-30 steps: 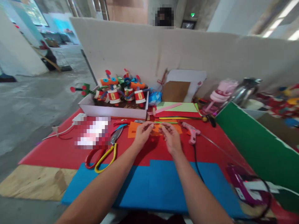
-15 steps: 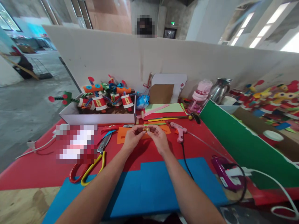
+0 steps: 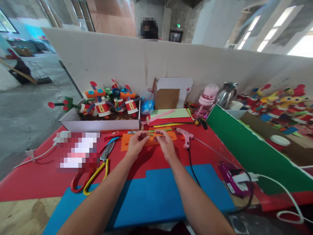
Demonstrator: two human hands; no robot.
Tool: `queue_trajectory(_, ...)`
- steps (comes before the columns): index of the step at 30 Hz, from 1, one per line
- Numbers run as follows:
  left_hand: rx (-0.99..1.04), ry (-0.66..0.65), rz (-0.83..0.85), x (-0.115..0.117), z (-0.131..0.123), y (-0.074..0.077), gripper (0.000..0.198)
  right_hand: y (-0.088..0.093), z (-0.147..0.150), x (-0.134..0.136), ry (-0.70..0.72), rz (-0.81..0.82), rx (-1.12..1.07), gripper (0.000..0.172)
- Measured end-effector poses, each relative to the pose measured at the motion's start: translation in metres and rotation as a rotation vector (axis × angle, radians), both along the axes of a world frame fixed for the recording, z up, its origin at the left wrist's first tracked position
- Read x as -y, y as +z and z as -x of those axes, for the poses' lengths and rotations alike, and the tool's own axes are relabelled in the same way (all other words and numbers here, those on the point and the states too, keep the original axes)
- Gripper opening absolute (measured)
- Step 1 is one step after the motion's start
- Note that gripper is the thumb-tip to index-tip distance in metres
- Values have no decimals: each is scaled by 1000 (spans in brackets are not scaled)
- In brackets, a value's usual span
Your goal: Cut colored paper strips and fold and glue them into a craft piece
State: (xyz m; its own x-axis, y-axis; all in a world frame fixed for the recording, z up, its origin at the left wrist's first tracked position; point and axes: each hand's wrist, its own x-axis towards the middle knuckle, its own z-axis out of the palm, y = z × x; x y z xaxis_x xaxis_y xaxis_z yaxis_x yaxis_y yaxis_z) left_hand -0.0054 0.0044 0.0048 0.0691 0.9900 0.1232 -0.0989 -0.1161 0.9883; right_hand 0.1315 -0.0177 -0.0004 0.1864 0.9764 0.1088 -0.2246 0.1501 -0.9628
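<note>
Above the red table covering, a small yellow-and-dark paper spring [image 3: 150,134] sits between my hands. My left hand [image 3: 138,142] pinches the spring at its left end, thumb against fingers. Slightly apart from the spring's right end is my right hand [image 3: 165,142], its thumb and fingers parted with nothing visible in them. Beneath both hands lies orange paper [image 3: 125,145]. Just to the right rests a pink glue gun [image 3: 186,137] with a clear glue stick out of its back. Large scissors [image 3: 104,158] with red and yellow handles lie at the left.
A white box [image 3: 102,124] of paper-cup figures stands at back left. A green-sided box [image 3: 244,150] borders the right, near a purple power adapter [image 3: 233,181] with cables. Blue sheets [image 3: 166,195] cover the near edge. A pink bottle [image 3: 207,98] and metal jug [image 3: 227,94] stand behind.
My right hand has come away from the paper spring, opening a small gap. The spring stays in my left hand. The whole view has shifted slightly.
</note>
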Motion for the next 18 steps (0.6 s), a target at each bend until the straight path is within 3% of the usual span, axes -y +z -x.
queue_trajectory(4,129,-80,69,2,-1,4,31,5,3,3,60,-72,45,31)
queue_trajectory(8,228,-113,131,3,-2,4,30,5,2,3,79,-76,65,25)
queue_trajectory(18,280,-149,158,0,-2,-2,29,2,5,3,128,-13,96,19)
